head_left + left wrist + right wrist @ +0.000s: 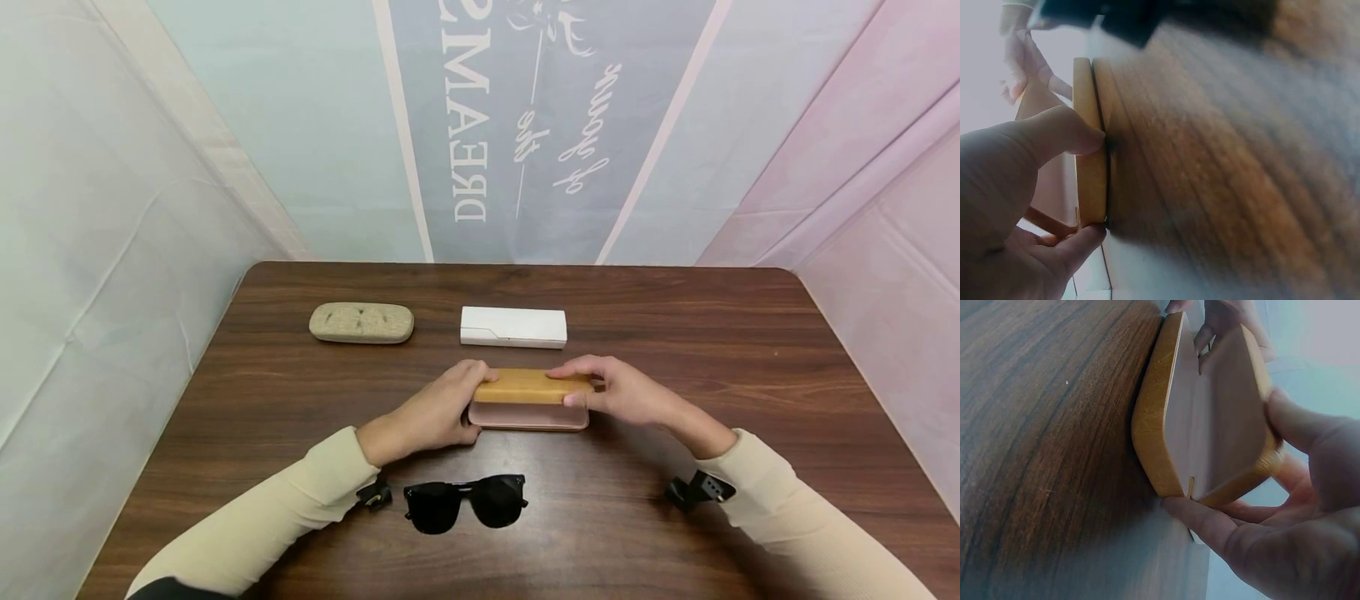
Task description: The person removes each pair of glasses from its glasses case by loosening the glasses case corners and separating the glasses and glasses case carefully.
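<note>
A mustard-yellow glasses case stands partly open on the table, its pale pinkish lining facing the near side. My left hand grips its left end; in the left wrist view, the thumb presses the outer wall of the base. At the other end, my right hand holds the raised lid, thumb on its edge and a finger by the hinge corner. Nothing shows inside the lined hollow. Black sunglasses lie in front of the case, nearer to me, lenses toward me.
Behind the case lie a white glasses case and, farther left, a beige fabric-covered case, both closed. The dark wood table ends at a printed cloth backdrop. Small black devices sit at both wrists, such as the right wrist camera.
</note>
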A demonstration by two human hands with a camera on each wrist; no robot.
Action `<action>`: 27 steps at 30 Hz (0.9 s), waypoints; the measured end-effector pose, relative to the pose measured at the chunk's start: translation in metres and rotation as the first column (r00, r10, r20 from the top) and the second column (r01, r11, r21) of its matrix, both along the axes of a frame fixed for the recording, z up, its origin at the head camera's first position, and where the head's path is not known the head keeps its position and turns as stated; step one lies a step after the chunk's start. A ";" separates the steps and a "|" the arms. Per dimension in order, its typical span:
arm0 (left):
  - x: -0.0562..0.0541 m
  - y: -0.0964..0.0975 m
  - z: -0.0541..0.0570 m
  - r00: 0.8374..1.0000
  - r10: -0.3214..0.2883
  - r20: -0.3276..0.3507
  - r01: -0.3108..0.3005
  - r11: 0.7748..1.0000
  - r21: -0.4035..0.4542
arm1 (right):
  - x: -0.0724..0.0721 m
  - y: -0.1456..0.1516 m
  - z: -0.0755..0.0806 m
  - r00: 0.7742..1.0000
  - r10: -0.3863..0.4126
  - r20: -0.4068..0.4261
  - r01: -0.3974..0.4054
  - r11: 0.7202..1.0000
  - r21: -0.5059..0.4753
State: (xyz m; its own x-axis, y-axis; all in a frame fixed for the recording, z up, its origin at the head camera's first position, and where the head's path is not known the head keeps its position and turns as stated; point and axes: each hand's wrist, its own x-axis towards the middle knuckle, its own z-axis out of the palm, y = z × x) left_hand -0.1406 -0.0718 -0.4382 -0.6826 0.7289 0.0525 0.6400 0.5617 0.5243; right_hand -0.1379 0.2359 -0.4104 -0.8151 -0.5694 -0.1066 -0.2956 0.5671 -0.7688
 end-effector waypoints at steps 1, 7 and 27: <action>0.000 0.000 0.000 1.000 -0.009 -0.002 0.009 1.000 -0.010 | 0.002 -0.001 -0.002 0.999 0.009 -0.034 -0.008 1.000 0.024; 0.000 0.000 0.000 0.999 -0.044 -0.003 0.044 0.997 -0.061 | 0.010 -0.003 -0.008 0.974 0.076 -0.212 -0.044 0.987 0.151; -0.001 -0.002 -0.004 0.998 -0.061 -0.005 0.061 0.997 -0.052 | 0.014 -0.004 -0.011 0.959 0.101 -0.266 -0.060 0.985 0.160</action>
